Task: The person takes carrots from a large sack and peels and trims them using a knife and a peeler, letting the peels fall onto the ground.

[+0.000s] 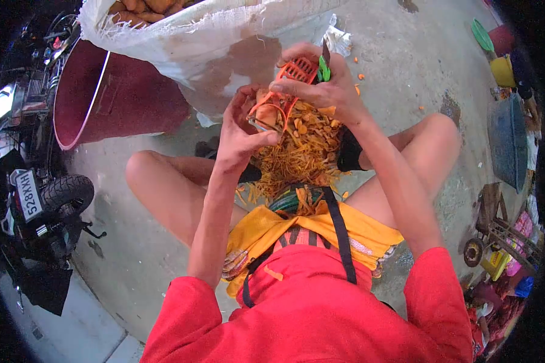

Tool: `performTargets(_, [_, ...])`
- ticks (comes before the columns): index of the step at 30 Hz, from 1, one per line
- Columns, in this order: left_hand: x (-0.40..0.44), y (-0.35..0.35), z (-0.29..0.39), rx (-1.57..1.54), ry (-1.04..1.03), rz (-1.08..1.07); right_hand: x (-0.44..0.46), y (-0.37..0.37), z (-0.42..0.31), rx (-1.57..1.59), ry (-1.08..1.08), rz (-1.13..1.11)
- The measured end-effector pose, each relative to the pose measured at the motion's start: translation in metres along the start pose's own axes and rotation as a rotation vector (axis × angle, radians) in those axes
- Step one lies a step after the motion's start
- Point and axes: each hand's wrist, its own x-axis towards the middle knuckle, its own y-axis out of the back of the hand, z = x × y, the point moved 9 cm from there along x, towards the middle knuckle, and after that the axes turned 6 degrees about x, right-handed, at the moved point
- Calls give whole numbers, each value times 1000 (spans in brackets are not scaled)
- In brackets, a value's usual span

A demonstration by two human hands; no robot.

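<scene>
My left hand (245, 124) is closed round a pale orange peeled root (266, 115). My right hand (330, 91) grips an orange-red peeler (299, 71) with a slotted handle, its blade end over the root. A knife with a green handle (324, 69) sticks up between the fingers of the same hand. Below both hands, a heap of orange peelings (303, 145) lies between my legs. Some peelings also rest on the yellow cloth (257, 227) across my lap.
A white sack (224, 42) of brown roots (142, 9) stands in front. At left are a dark red bucket (124, 91) and a motorcycle (66, 193). A grey tub (507, 142) and a small cart (496, 224) stand at right. Scraps dot the concrete floor (418, 72).
</scene>
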Motion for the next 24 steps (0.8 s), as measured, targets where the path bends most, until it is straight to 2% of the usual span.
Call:
performTargets(2, [2, 2, 1, 6, -13, -9, 1, 6, -9, -141, 148, 64])
performTargets(6, [-9, -3, 7, -88, -27, -74, 18, 54, 5, -185, 112, 233])
performTargets(8, [-6, -6, 11, -111, -12, -86, 17, 45, 4, 4, 53, 198])
performTargets(10, [-2, -9, 14, -71, 14, -51, 8, 23, 1, -28, 8, 130])
performTargets(12, [2, -4, 10, 11, 1, -106, 4, -4, -27, -226, 233, -28])
performTargets(13, [-1, -4, 11, -44, -14, -126, 9, 16, -11, -158, 177, 126])
performTargets(16, [-5, -13, 18, -130, -54, -161, 23, 54, 7, -62, 71, 233])
performTargets(17, [-4, -13, 20, -135, -57, -92, 20, 51, 17, 85, 5, 245])
performTargets(18, [-3, -11, 24, -142, -57, -19, 13, 39, 6, 83, 10, 241])
performTargets(20, [-3, -9, 19, -159, -54, -25, 1, -4, -35, -281, 217, 14])
performTargets(21, [-2, -8, 15, -175, -38, -35, 3, 1, -27, -207, 254, 38])
performTargets(22, [-4, -5, 13, -175, -30, -34, 11, 11, -20, -205, 247, 41])
performTargets(24, [-7, -8, 15, -70, -20, -121, 19, 51, 1, -17, 11, 250])
